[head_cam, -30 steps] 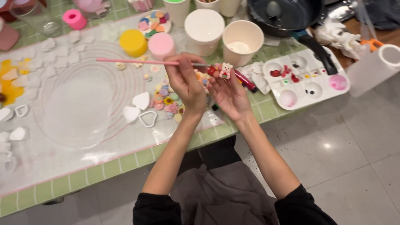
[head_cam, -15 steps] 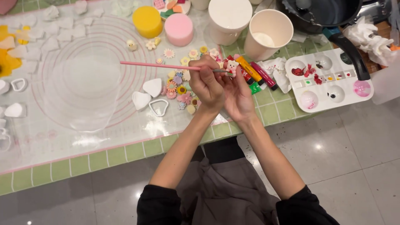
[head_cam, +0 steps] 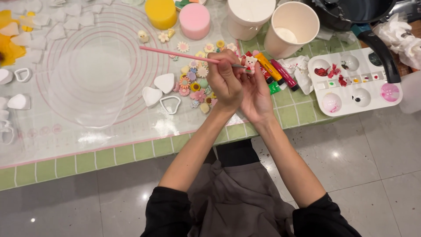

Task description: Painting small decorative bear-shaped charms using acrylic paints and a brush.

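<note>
Hiding the brush tip, left hand overlaps right hand.

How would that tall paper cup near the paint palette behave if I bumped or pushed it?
The paper cup looks thin-walled and nearly empty, so it is probably light and would slide easily on the tiled table. Being tall and narrower at its base, it may tip. It stands close to the paint tubes, so it could knock them.
</note>
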